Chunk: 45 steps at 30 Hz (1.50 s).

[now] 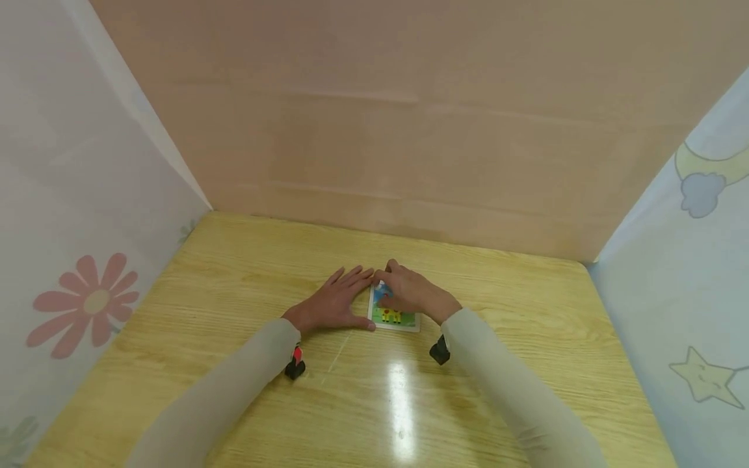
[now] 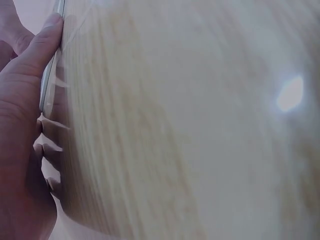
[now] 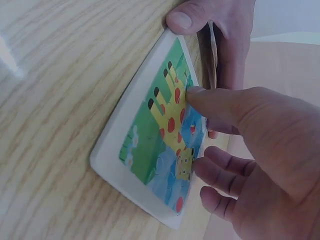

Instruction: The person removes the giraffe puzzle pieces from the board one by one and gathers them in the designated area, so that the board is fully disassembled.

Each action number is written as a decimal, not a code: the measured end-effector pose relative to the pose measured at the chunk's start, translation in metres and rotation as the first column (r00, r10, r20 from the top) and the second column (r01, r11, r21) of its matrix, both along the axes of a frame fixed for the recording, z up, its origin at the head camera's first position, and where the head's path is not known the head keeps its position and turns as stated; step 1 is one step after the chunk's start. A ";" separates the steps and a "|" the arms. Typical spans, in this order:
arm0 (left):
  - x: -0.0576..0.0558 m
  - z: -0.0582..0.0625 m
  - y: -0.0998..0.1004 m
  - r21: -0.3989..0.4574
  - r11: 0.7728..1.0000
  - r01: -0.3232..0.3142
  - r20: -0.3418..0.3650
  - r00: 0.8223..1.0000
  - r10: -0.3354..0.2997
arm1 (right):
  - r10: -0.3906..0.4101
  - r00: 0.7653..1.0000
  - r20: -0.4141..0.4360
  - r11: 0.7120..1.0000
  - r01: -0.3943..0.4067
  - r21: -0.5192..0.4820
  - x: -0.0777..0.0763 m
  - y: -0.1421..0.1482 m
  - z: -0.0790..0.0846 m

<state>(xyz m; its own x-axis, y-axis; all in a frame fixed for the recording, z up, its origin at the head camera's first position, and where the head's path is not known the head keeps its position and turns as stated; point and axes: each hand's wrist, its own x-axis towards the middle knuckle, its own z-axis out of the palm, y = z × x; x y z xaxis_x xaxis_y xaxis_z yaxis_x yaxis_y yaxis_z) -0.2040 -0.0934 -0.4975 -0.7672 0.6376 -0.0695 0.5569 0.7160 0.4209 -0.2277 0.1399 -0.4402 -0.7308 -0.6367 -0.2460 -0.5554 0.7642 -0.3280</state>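
Plainly, the picture board [image 3: 145, 150] lies flat on the wooden table [image 1: 328, 416], a small panel with a white border and rounded corners. Printed on it is a yellow giraffe [image 3: 171, 122] with red patches and dark hooves, set against green ground and blue. At the board's left edge, the left hand [image 1: 336, 304] has its fingers straight and spread, the thumb touching the near corner. Over the board, the right hand [image 1: 412, 290] bends its fingers, thumb tip on the picture; whether it pinches anything, I cannot tell.
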 end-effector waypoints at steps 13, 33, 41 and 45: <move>0.004 0.016 0.005 -0.033 0.999 -0.006 0.041 0.999 0.007 | -0.035 0.999 0.028 0.980 0.040 -0.193 0.001 0.003 -0.002; 0.003 0.021 0.007 -0.144 0.990 0.001 0.036 0.999 0.005 | -0.154 0.980 0.125 0.937 0.185 -0.296 -0.009 0.048 0.016; 0.003 0.019 0.006 -0.139 0.990 0.015 0.017 1.000 -0.013 | -0.182 0.971 0.157 0.940 0.219 -0.261 -0.005 0.087 0.018; 0.003 0.019 0.006 -0.140 0.990 0.018 0.022 1.000 -0.015 | -0.194 0.969 0.152 0.946 0.226 -0.231 -0.005 0.100 0.013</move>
